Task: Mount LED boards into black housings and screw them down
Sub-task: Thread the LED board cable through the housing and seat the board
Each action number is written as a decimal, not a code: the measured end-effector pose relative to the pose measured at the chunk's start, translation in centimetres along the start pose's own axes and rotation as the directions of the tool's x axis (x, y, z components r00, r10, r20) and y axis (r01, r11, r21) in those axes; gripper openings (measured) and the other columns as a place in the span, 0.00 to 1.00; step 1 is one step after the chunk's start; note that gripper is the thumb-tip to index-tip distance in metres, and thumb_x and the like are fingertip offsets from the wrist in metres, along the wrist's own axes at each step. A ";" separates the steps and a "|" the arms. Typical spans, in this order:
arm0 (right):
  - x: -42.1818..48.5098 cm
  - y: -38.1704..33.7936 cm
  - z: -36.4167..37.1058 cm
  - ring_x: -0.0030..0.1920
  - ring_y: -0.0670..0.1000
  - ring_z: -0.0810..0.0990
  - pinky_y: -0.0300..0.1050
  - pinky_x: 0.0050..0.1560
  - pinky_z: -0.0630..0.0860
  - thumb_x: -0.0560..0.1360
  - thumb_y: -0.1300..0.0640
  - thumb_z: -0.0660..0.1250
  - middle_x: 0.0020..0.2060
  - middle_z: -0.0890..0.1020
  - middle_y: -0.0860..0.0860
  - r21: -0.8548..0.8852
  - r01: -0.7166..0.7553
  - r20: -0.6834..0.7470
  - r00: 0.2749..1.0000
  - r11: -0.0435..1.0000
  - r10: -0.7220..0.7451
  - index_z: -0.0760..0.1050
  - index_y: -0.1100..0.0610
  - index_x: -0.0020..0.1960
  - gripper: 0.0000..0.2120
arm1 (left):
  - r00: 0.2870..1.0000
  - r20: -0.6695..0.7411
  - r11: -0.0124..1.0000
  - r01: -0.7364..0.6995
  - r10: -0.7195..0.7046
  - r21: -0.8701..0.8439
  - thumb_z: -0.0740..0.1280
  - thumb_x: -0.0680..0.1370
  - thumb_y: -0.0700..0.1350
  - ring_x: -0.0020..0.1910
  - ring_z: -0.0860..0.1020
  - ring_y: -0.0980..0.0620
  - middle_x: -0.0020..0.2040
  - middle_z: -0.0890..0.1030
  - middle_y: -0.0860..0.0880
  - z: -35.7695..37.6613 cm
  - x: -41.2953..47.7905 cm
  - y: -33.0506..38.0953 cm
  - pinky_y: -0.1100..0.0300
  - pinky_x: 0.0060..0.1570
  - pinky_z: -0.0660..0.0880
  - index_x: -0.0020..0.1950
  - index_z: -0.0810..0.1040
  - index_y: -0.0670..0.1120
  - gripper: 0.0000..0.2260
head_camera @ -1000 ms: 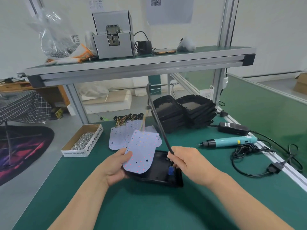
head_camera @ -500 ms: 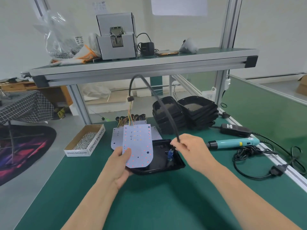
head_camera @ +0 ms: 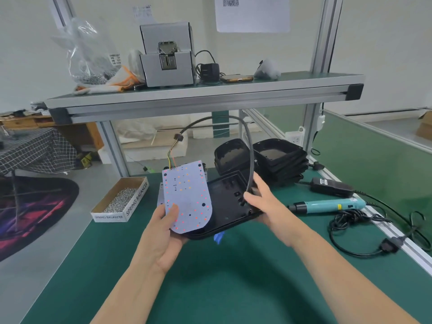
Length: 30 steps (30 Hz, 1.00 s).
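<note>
Head view: left hand (head_camera: 163, 232) pinches LED board (head_camera: 187, 195), tilted over left of black housing (head_camera: 231, 204), near centre; right hand (head_camera: 264, 204) grips housing's right rim beside cable (head_camera: 250, 146); step: seating board; next: lay flat, holes aligned.

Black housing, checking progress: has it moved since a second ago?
Yes: the black housing has tilted up, far edge raised off the green mat.

You've got one wired LED board (head_camera: 187, 195) up front and at least one spare board (head_camera: 161, 192) behind it; the rest are hidden. One loose housing (head_camera: 229, 202). Two housing stacks: left stack (head_camera: 230, 155), right stack (head_camera: 280, 157). One screwdriver (head_camera: 327, 204), one screw box (head_camera: 121, 199), one power brick (head_camera: 332, 187), one feeder (head_camera: 168, 57), one phone (head_camera: 236, 78), one screw bag (head_camera: 88, 54).
</note>
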State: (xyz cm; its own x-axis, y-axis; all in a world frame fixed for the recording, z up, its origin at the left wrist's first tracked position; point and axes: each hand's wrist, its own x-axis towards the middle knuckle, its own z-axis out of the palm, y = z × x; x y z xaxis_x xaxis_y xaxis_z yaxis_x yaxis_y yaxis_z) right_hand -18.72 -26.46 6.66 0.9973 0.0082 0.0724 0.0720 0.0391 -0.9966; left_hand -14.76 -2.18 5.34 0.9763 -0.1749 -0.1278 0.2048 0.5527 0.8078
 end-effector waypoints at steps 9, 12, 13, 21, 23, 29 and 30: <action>0.6 1.3 -1.3 0.52 0.49 0.75 0.49 0.57 0.74 0.84 0.52 0.59 0.50 0.77 0.51 -0.863 0.123 0.092 0.992 0.490 -0.087 0.63 0.28 0.70 0.21 | 0.987 -0.081 0.938 0.104 -0.138 -0.332 0.60 0.83 0.39 0.55 0.81 0.39 0.65 0.80 0.39 -1.4 0.3 0.8 0.40 0.40 0.83 0.67 0.73 0.42 0.13; 0.6 1.9 -2.1 0.61 0.54 0.73 0.49 0.55 0.74 0.83 0.57 0.58 0.57 0.74 0.51 -0.995 -0.100 -0.100 0.995 -0.029 0.000 0.66 0.43 0.76 0.22 | 0.987 -0.120 0.892 0.038 -0.103 -0.451 0.59 0.83 0.39 0.58 0.79 0.39 0.66 0.78 0.39 -2.5 0.8 1.9 0.41 0.42 0.82 0.75 0.69 0.42 0.19; 0.5 2.0 -2.4 0.63 0.55 0.72 0.48 0.56 0.74 0.81 0.61 0.60 0.59 0.74 0.51 -0.980 -0.167 -0.178 0.979 -0.104 0.104 0.70 0.48 0.73 0.22 | 0.989 -0.120 0.886 0.017 -0.082 -0.463 0.60 0.83 0.39 0.59 0.80 0.38 0.66 0.79 0.39 -3.0 0.8 2.3 0.41 0.43 0.82 0.74 0.70 0.43 0.19; 0.8 0.0 1.7 0.56 0.50 0.77 0.46 0.54 0.76 0.73 0.61 0.64 0.59 0.80 0.45 -0.705 -0.019 -0.044 0.999 0.709 -0.017 0.70 0.25 0.62 0.31 | 1.000 -0.019 0.974 -0.021 0.017 -0.223 0.66 0.76 0.43 0.53 0.85 0.45 0.63 0.82 0.45 -2.3 -0.6 0.7 0.49 0.43 0.83 0.56 0.76 0.45 0.09; 1.3 -0.6 3.3 0.45 0.52 0.78 0.54 0.50 0.79 0.71 0.59 0.64 0.49 0.85 0.46 -0.490 0.048 -0.071 0.993 0.871 -0.095 0.74 0.29 0.55 0.24 | 1.000 -0.009 0.980 -0.016 0.015 -0.197 0.66 0.75 0.43 0.52 0.85 0.46 0.63 0.82 0.44 -2.1 -0.9 -0.1 0.50 0.43 0.83 0.53 0.76 0.45 0.07; 1.4 0.7 4.3 0.54 0.62 0.81 0.65 0.61 0.76 0.80 0.65 0.60 0.53 0.84 0.56 -0.382 0.146 0.021 0.989 0.913 -0.149 0.78 0.50 0.56 0.14 | 0.959 0.219 0.965 0.131 -0.182 0.227 0.70 0.72 0.38 0.61 0.81 0.41 0.64 0.81 0.40 -3.3 -1.4 1.3 0.46 0.60 0.78 0.60 0.83 0.42 0.17; 1.5 1.1 4.0 0.58 0.67 0.79 0.68 0.62 0.73 0.81 0.66 0.60 0.54 0.84 0.60 -0.384 0.127 0.055 0.992 0.915 -0.114 0.77 0.54 0.57 0.11 | 0.949 0.229 0.935 0.134 -0.216 0.328 0.73 0.69 0.35 0.60 0.80 0.40 0.64 0.81 0.38 -3.5 -1.4 2.0 0.46 0.62 0.75 0.59 0.83 0.41 0.19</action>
State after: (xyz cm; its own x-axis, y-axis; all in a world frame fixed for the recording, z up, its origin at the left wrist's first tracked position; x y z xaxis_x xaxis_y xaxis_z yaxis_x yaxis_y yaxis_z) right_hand -17.23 -22.36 5.84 0.9805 0.0588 0.1877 0.1964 -0.3468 -0.9172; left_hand -15.48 2.00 5.08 0.8663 -0.4717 -0.1642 0.2989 0.2263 0.9271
